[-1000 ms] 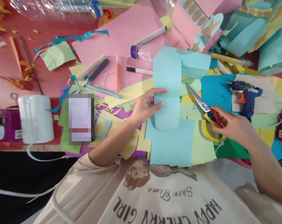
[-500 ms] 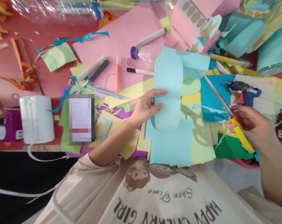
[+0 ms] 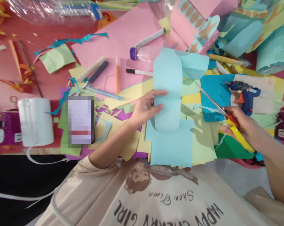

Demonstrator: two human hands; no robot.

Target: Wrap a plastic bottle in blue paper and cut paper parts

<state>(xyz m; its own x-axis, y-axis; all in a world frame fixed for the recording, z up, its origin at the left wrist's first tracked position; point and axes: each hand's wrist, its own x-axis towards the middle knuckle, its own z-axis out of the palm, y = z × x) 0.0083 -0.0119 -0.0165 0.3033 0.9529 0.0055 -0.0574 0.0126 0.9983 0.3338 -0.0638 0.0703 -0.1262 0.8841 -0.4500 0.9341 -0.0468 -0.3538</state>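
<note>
A long light blue paper piece (image 3: 168, 78) with rounded ends and a crease across its middle stands out above the table. My left hand (image 3: 149, 108) grips its left edge, with index finger and thumb on the near face and the other fingers partly behind. To the right, my right hand (image 3: 244, 125) is closed around scissors (image 3: 236, 130) with yellow and red handles. Their blades look closed and point up and left, apart from the paper. Below the held piece lies a light blue square sheet (image 3: 171, 150).
Several markers, a clear bottle (image 3: 145, 56) with a purple cap and a large pink sheet (image 3: 123, 37) lie beyond the hands. A phone (image 3: 80, 121) and a white device (image 3: 35, 121) with a cable are at left. At right sits a glue gun (image 3: 249, 99); paper scraps lie all around.
My right hand has moved left with the scissors, bringing the tips nearer the light blue paper piece. My left hand keeps its grip, and the view has shifted slightly.
</note>
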